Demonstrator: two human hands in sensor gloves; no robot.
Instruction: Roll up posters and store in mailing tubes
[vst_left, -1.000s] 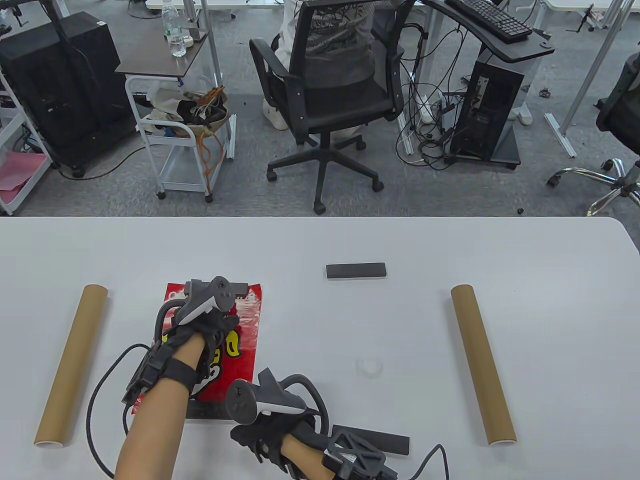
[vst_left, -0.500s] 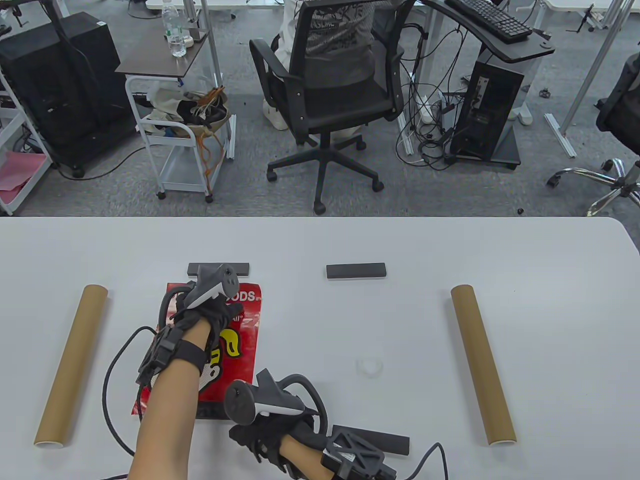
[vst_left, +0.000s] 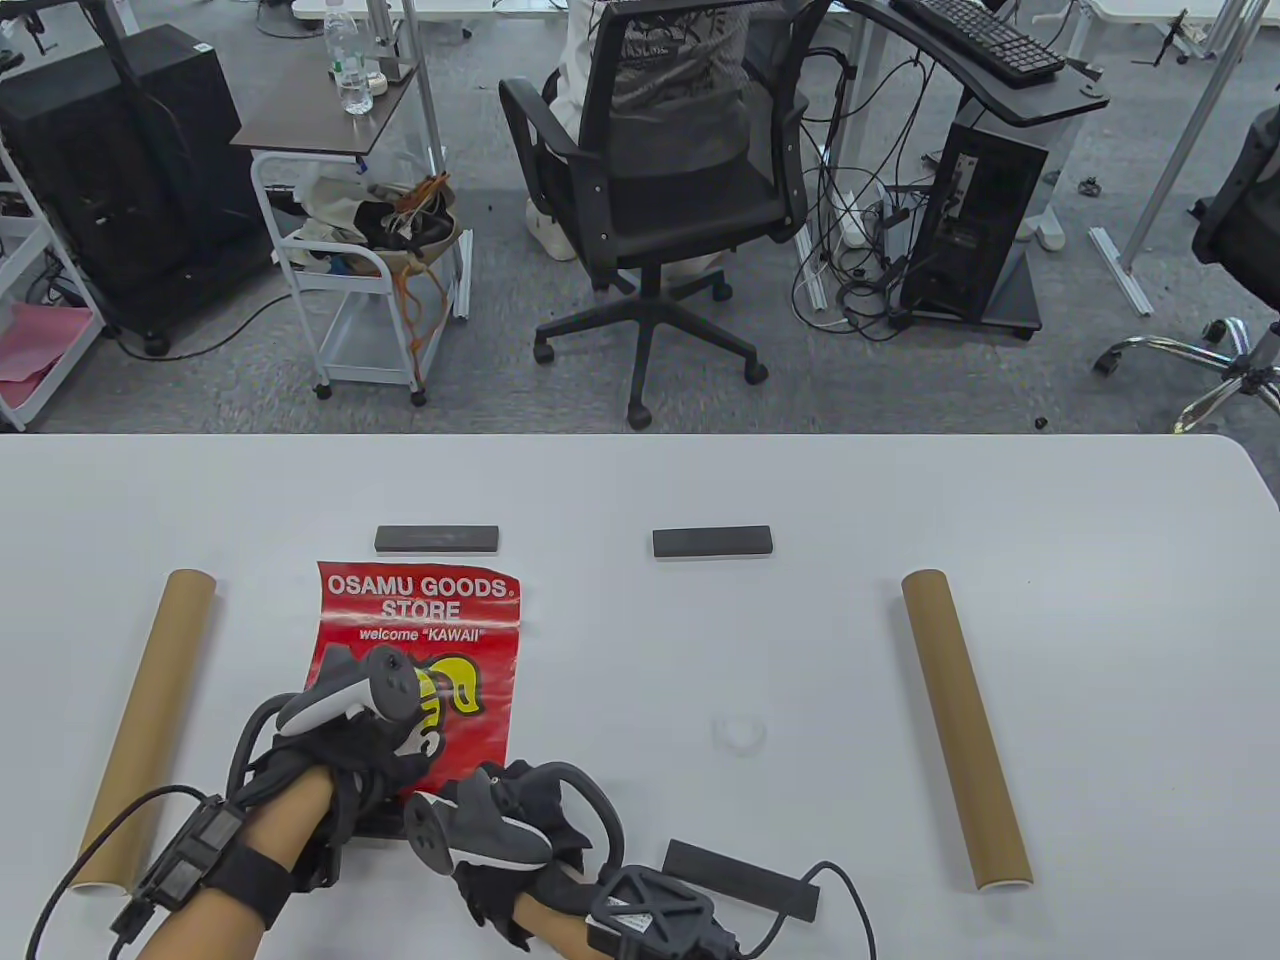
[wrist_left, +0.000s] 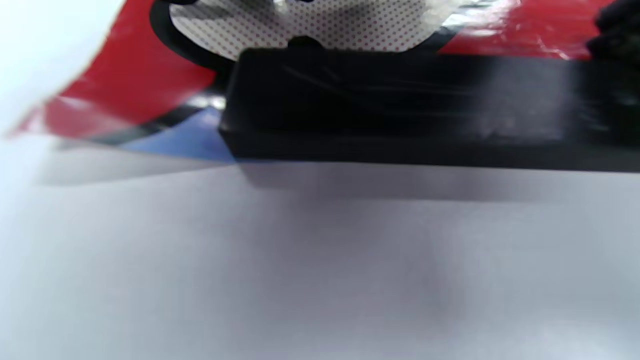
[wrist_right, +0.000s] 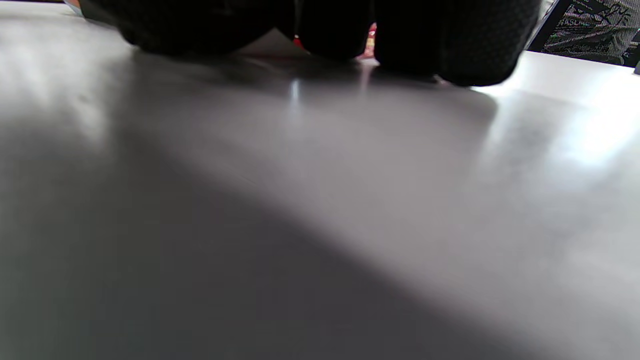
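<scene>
Poster lies flat on table btw the two tubes, nearer the L tube; far end freed, near end under a black bar; near L corner curls up in L wrist view. I judge it thin, glossy, springy, light; creases easy; best taken at near edge, both corners, once bar's off. L hand and R hand sit low at that near edge, knuckles up, side by side; R fingers touch table; can't tell whether either hand is gripping anything. R tube well apart.
</scene>
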